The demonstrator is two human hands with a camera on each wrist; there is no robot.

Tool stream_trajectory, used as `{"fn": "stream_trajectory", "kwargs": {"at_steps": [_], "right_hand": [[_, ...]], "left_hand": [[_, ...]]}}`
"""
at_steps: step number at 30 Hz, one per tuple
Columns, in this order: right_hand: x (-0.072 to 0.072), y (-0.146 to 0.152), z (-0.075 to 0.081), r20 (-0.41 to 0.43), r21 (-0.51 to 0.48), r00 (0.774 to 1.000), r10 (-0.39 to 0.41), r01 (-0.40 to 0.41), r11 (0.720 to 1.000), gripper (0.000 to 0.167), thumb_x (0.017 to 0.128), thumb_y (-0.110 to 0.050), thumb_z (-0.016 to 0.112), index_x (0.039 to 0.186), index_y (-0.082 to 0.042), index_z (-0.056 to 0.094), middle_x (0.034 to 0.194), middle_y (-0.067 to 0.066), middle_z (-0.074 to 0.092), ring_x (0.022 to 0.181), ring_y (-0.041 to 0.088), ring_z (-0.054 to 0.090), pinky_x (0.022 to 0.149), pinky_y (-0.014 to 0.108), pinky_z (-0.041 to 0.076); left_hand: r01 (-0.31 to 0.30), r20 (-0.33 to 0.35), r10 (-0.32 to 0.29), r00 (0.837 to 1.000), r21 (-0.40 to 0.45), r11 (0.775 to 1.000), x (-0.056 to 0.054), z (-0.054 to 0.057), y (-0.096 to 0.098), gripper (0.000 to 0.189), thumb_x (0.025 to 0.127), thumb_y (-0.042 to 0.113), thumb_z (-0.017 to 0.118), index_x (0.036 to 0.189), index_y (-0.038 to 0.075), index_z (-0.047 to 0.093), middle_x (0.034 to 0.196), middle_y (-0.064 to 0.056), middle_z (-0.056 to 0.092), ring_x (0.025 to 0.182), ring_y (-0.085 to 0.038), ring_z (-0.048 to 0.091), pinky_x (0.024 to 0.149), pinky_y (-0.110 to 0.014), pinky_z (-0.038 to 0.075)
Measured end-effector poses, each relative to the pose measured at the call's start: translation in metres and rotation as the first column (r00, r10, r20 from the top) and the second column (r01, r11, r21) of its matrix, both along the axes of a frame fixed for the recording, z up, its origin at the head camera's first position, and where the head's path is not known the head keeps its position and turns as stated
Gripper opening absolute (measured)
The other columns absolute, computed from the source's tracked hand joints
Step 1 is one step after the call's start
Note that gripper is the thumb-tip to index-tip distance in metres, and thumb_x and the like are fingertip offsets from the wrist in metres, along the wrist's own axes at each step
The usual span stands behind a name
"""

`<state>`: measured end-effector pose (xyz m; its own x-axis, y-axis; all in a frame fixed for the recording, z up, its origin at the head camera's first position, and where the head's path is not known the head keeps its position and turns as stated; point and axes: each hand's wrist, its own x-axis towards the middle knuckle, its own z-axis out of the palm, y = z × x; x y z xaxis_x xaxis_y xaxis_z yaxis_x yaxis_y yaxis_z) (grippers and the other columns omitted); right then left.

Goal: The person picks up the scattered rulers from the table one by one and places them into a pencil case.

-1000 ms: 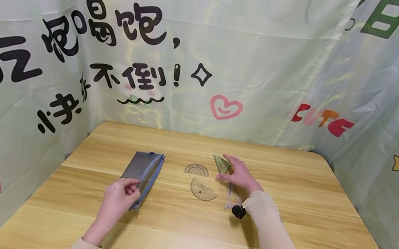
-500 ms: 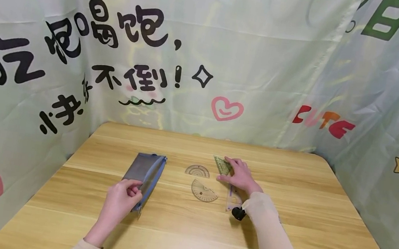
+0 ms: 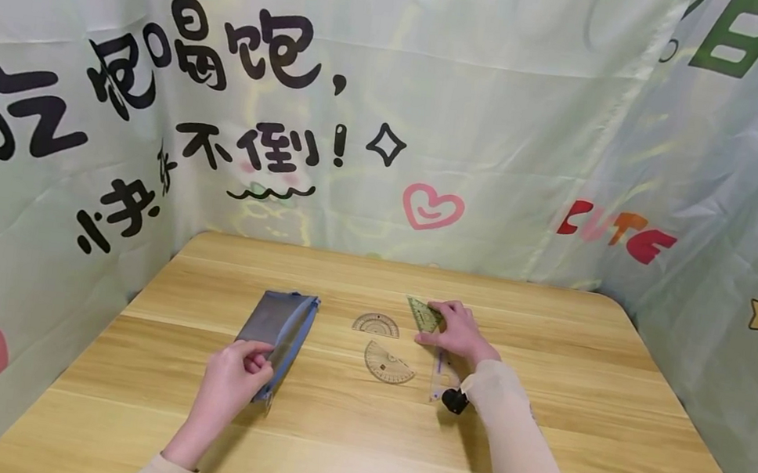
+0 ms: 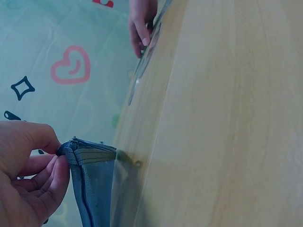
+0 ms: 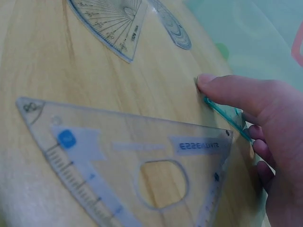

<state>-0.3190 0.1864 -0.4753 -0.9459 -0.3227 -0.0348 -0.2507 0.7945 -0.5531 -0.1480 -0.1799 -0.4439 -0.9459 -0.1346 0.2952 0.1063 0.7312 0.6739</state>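
My left hand (image 3: 236, 369) pinches the near end of a dark, blue-edged zip pouch (image 3: 264, 313). In the left wrist view, thumb and fingertips hold the pouch's corner (image 4: 92, 156) by the zip end. At the table's far middle, my right hand (image 3: 461, 333) curls its thumb and fingers about a green set square (image 3: 423, 314). The right wrist view shows this green piece (image 5: 227, 118) edge-on under the thumb; its fingertip contact is partly hidden. Below that hand lies a clear set square (image 3: 442, 374), partly covered by the sleeve and a black wrist device.
Two clear protractors lie between the hands: a half-round protractor (image 3: 377, 325) and, nearer, a tilted protractor (image 3: 388, 364). A wooden table (image 3: 353, 446) bears everything. Printed cloth (image 3: 504, 141) hangs behind and at both sides.
My right hand's thumb and fingers have drawn slightly closer about the green set square. My left hand keeps its pinch on the pouch. The head view has shifted slightly.
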Motion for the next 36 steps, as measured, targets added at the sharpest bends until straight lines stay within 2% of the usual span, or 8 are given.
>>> {"fn": "stream_trajectory", "kwargs": {"at_steps": [10,30,36], "right_hand": [[0.0000,0.0036,0.0037,0.043,-0.028,0.999,0.004,-0.002,1.000,0.085,0.080,-0.044,0.079,0.148,-0.009,0.043,0.145,0.022,0.038,0.128,0.040,0.037,0.107,0.063,0.039],[-0.0002,0.0018,0.0043,0.021,-0.015,1.000,0.012,-0.012,1.000,0.089,0.076,-0.042,0.084,0.146,-0.003,0.044,0.138,0.022,0.041,0.120,0.035,0.038,0.104,0.057,0.042],[0.0001,0.0005,0.0051,0.042,-0.073,0.999,0.014,-0.011,0.997,0.087,0.076,-0.037,0.084,0.144,-0.002,0.045,0.136,0.022,0.038,0.120,0.035,0.040,0.106,0.058,0.041]], "left_hand": [[0.007,-0.016,-0.007,1.000,-0.005,1.000,0.0004,-0.0002,0.0018,0.021,0.077,-0.002,0.070,0.098,-0.001,0.075,0.077,-0.005,0.066,0.065,-0.006,0.055,0.056,-0.014,0.049],[-0.007,-0.025,0.007,1.000,-0.004,1.000,-0.0008,-0.0053,0.0034,0.020,0.076,-0.001,0.070,0.095,0.000,0.076,0.075,-0.004,0.066,0.063,-0.004,0.055,0.056,-0.014,0.049],[-0.009,-0.043,0.009,0.999,-0.008,1.000,-0.0009,-0.0073,0.0040,0.020,0.075,-0.002,0.070,0.094,0.000,0.076,0.075,-0.003,0.065,0.063,-0.002,0.054,0.056,-0.014,0.050]]}}
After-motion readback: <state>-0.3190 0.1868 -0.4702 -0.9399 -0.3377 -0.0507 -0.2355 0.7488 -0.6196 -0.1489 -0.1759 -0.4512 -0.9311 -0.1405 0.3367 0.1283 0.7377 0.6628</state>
